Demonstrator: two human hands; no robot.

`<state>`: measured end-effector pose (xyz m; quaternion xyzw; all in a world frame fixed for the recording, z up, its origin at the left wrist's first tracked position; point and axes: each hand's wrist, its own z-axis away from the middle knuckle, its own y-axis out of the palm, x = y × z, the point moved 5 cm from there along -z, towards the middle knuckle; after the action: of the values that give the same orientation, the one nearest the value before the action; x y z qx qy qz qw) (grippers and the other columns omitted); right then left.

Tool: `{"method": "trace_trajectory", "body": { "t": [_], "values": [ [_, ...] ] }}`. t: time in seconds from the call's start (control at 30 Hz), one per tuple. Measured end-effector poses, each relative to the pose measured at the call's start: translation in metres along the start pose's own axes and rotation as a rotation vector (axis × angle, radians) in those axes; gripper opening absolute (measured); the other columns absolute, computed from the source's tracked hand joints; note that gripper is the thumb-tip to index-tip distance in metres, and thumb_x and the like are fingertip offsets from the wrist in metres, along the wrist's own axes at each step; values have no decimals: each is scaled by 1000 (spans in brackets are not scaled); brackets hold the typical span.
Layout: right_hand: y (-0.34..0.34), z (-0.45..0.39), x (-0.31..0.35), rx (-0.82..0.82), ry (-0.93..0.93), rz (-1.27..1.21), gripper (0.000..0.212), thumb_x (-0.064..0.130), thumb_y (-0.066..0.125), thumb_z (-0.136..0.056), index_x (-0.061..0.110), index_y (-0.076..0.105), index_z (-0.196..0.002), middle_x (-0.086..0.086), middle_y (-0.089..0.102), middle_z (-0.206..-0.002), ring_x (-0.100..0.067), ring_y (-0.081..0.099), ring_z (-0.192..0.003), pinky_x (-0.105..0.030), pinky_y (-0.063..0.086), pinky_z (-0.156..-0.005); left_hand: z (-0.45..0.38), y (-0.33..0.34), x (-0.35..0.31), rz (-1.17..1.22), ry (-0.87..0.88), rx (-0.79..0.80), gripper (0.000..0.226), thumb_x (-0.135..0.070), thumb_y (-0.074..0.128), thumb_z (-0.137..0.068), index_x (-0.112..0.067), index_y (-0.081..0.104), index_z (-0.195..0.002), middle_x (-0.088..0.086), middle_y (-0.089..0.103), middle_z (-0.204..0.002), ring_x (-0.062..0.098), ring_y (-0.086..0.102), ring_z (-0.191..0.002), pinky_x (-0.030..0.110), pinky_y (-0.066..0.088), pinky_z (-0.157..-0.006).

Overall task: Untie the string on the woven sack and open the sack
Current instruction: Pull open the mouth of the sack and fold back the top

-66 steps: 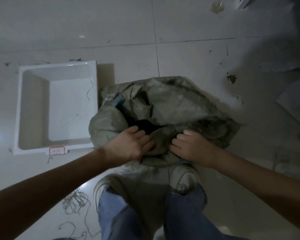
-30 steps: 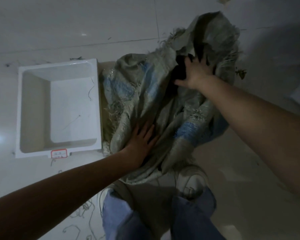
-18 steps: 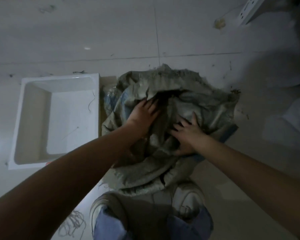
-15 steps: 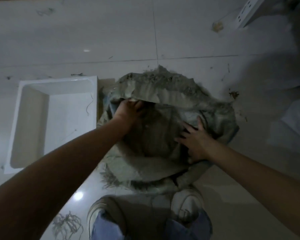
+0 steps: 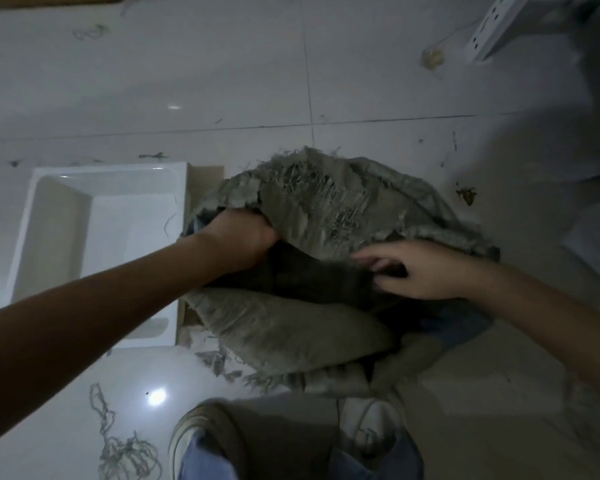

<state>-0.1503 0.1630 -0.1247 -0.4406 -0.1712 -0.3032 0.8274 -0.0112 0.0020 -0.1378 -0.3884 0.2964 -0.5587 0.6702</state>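
Two hands work one woven sack (image 5: pixel 312 327) at the frame's centre, its mouth now gaping wider than half a second ago. The left hand (image 5: pixel 238 237) has closed into a fist on the frayed upper-left edge; the right hand (image 5: pixel 416 268), fingers loosely spread, has shifted onto the dark opening at right. One white tub (image 5: pixel 94 244) sits left; one loose string (image 5: pixel 118 448) lies lower left.

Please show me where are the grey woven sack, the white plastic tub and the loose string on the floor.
grey woven sack (image 5: pixel 291 327), head view: near fold of its cloth.
white rectangular plastic tub (image 5: pixel 129 233), head view: bare inner bottom.
tangled loose string on the floor (image 5: pixel 125 455), head view: the bunched lower part.
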Motion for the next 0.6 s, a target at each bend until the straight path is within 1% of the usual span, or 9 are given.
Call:
{"method": "trace_trajectory", "body": {
  "t": [0.07, 0.13, 0.17, 0.23, 0.3, 0.4, 0.47, 0.53, 0.6],
  "values": [
    [-19, -2, 24, -358, -88, 163, 47, 32, 68, -81, 25, 56, -126, 3, 63, -118, -17, 63, -100, -35, 54, -80, 7, -17, -9, 182, -27, -204, 20, -25, 49, -90, -13, 63, -98, 9, 68, -94, 29, 65, -85, 34, 49, -65],
    [-20, -3, 33, -634, -86, 532, 66, 36, 80, -64, 12, 58, -121, -12, 62, -112, -30, 61, -96, -38, 50, -76, 22, -33, -17, 70, 26, -598, 13, -20, 54, -84, -9, 59, -80, 11, 64, -73, 31, 61, -63, 33, 42, -47],
    [-19, -3, 31, -666, 2, 629, 80, 41, 84, -55, 8, 55, -122, -18, 61, -110, -34, 59, -97, -40, 47, -79, 30, -35, -18, -50, 34, -779, 10, -17, 57, -83, -9, 58, -78, 10, 61, -70, 29, 57, -61, 33, 40, -47],
    [-5, -7, 13, -589, 182, 662, 105, 47, 89, -41, 7, 49, -130, -23, 58, -115, -38, 58, -102, -46, 45, -86, 42, -27, -13, -270, -64, -905, 19, -17, 68, -79, -7, 57, -91, 13, 63, -82, 28, 53, -73, 37, 38, -61],
    [11, -5, -6, -548, 309, 676, 94, 34, 91, -45, 5, 55, -127, -25, 60, -113, -39, 60, -103, -48, 47, -87, 42, -15, 4, -241, -241, -814, 61, -28, 74, -74, -6, 49, -124, 22, 58, -116, 33, 49, -105, 43, 37, -88],
    [4, -3, -20, -697, 257, 574, 28, 12, 72, -68, 2, 68, -94, -20, 66, -91, -37, 65, -90, -41, 48, -82, 39, -14, 36, 52, -445, -652, 89, -33, 75, -69, -9, 34, -144, 26, 41, -142, 39, 36, -133, 52, 23, -110],
    [-16, -1, -33, -583, 322, 173, 19, 20, 52, -85, 3, 61, -83, -15, 62, -82, -33, 62, -81, -34, 43, -74, 33, -20, 52, 480, -449, -588, 63, -18, 71, -77, -10, 49, -136, 18, 55, -134, 32, 49, -126, 39, 35, -104],
    [-34, -2, -47, -416, 395, -339, 25, 26, 45, -91, 7, 58, -81, -5, 61, -74, -25, 57, -71, -29, 40, -68, 23, -17, 69, 1032, -418, -479, 22, -10, 68, -81, -13, 72, -102, -1, 75, -98, 10, 66, -92, 16, 46, -77],
    [-51, -7, -63, -438, 435, -676, 22, 17, 48, -87, 13, 53, -65, 7, 56, -51, -18, 48, -59, -27, 34, -59, 15, -12, 82, 1389, -337, -319, 10, -15, 74, -73, -24, 77, -70, -14, 74, -70, -3, 67, -67, 8, 51, -64]
  ]
}}
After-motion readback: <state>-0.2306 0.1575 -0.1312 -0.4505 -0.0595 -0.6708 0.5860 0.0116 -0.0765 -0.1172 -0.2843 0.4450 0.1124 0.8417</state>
